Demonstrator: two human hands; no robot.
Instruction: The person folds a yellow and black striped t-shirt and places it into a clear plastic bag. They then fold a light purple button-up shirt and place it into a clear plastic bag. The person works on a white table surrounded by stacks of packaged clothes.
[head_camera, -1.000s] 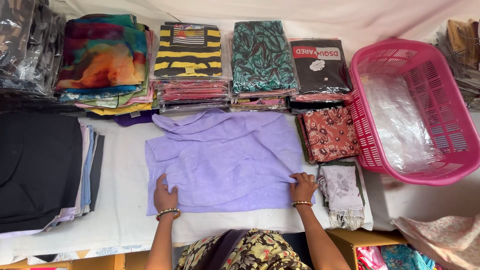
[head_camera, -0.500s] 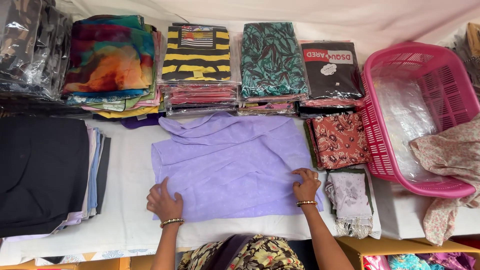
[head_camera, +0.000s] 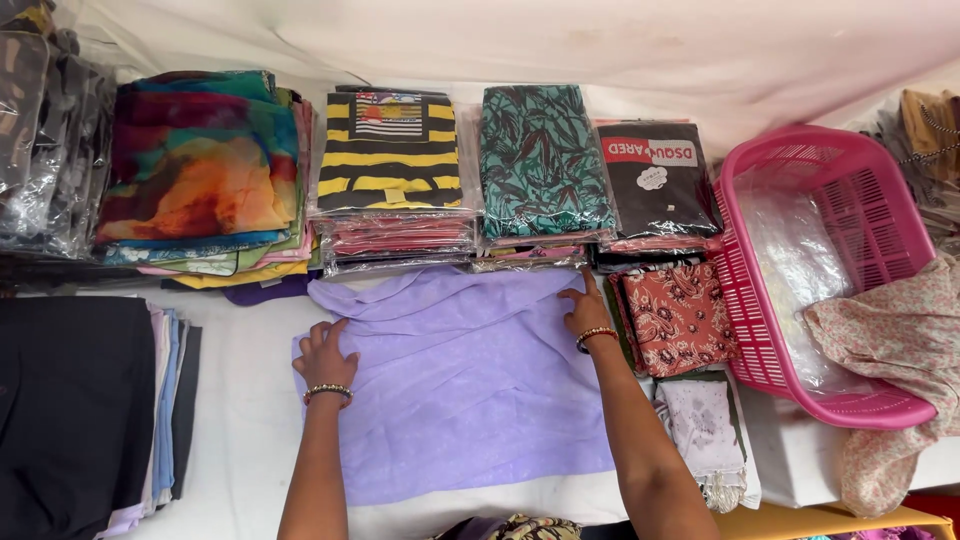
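A lilac cloth (head_camera: 470, 390) lies spread flat on the white table (head_camera: 245, 450) in front of me. My left hand (head_camera: 324, 355) rests flat on its left edge, fingers apart. My right hand (head_camera: 585, 305) presses flat on its far right corner, close to the packed garments behind. Neither hand holds anything. Both wrists wear bead bracelets.
Wrapped garment stacks line the back: a multicoloured pile (head_camera: 200, 170), yellow-and-black striped (head_camera: 390, 150), teal leafy (head_camera: 540, 160), black (head_camera: 655, 180). A rust print cloth (head_camera: 680, 320) and a pale folded cloth (head_camera: 705, 430) lie right. A pink basket (head_camera: 745, 300) carries a floral cloth (head_camera: 900, 350). Dark folded piles (head_camera: 80, 410) sit left.
Both hands slid from the cloth's near edge up toward its far side. A floral cloth has come to hang over the basket's right rim.
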